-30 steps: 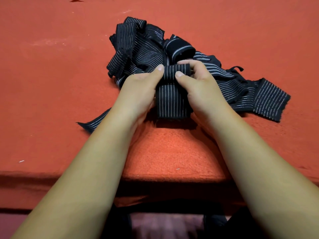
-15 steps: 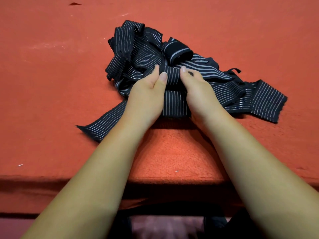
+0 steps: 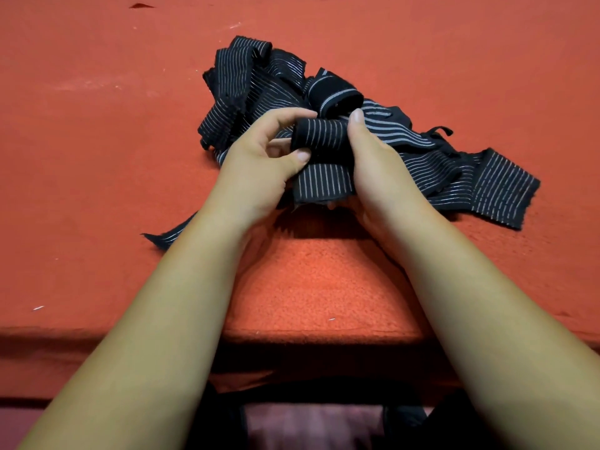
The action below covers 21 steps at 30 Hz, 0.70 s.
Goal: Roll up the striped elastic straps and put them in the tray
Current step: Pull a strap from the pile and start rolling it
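Striped elastic straps (image 3: 240, 86), black with pale lines, lie in a tangled heap at the upper centre of the frame on a red-covered bench (image 3: 97, 177). Just in front of the heap, both hands hold one partly rolled strap (image 3: 319, 138). The left hand (image 3: 256, 170) and right hand (image 3: 373, 160) curl their fingers (image 3: 302, 155) round its two ends, pinching the roll. Its flat tail lies below the roll.

roll (image 3: 319, 137): fatter now, lifted up, just in front of the pile (image 3: 256, 82)
left hand (image 3: 256, 167): wider now, curled round the roll's end
right hand (image 3: 376, 160): thumb up on the other end
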Each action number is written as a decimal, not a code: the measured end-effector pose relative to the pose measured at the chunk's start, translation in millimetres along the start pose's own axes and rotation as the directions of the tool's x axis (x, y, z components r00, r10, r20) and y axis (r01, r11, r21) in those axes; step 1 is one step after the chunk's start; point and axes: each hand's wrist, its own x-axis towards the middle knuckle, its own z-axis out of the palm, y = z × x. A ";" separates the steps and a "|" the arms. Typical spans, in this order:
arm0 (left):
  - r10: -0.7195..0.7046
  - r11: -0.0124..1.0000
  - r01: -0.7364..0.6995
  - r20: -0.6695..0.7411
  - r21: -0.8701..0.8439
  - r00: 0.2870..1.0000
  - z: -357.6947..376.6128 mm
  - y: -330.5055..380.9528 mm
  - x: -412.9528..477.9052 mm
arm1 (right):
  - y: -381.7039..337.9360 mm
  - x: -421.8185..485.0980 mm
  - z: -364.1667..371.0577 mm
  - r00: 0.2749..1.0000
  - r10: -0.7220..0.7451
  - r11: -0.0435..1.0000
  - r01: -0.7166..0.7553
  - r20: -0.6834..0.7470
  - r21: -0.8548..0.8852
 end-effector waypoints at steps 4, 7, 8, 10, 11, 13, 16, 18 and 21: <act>-0.072 0.984 0.077 0.034 -0.158 0.997 2.7 1.8 0.3 | -4.1 -1.9 -2.1 0.999 -0.023 0.996 0.026 -0.039 0.081; -0.140 0.944 0.154 0.069 -0.291 0.988 6.6 5.8 -0.3 | -8.0 -4.4 -5.0 0.994 -0.073 0.987 0.084 -0.083 0.137; -0.145 0.934 0.162 0.075 -0.320 0.987 9.0 7.7 -1.4 | -9.2 -6.2 -6.5 0.992 -0.091 0.986 0.101 -0.086 0.132; -0.148 0.927 0.166 0.076 -0.337 0.986 15.7 10.6 -3.2 | -11.0 -9.8 -11.1 0.991 -0.115 0.983 0.123 -0.072 0.133; -0.151 0.928 0.167 0.074 -0.333 0.986 20.3 12.3 -3.9 | -11.9 -11.5 -14.3 0.990 -0.122 0.981 0.131 -0.067 0.144; -0.164 0.925 0.181 0.078 -0.334 0.983 31.1 13.5 -4.5 | -14.5 -15.7 -23.9 0.988 -0.127 0.978 0.140 -0.090 0.154; -0.162 0.943 0.176 0.072 -0.281 0.984 51.6 17.0 -2.4 | -18.3 -21.4 -44.3 0.983 -0.118 0.986 0.133 -0.143 0.101; -0.154 0.962 0.163 0.059 -0.219 0.986 69.9 22.6 0.5 | -21.0 -25.2 -63.3 0.975 -0.115 0.988 0.131 -0.188 0.077; -0.140 0.980 0.144 0.043 -0.134 0.989 103.4 31.4 7.7 | -26.7 -33.0 -96.9 0.961 -0.136 0.989 0.147 -0.241 0.027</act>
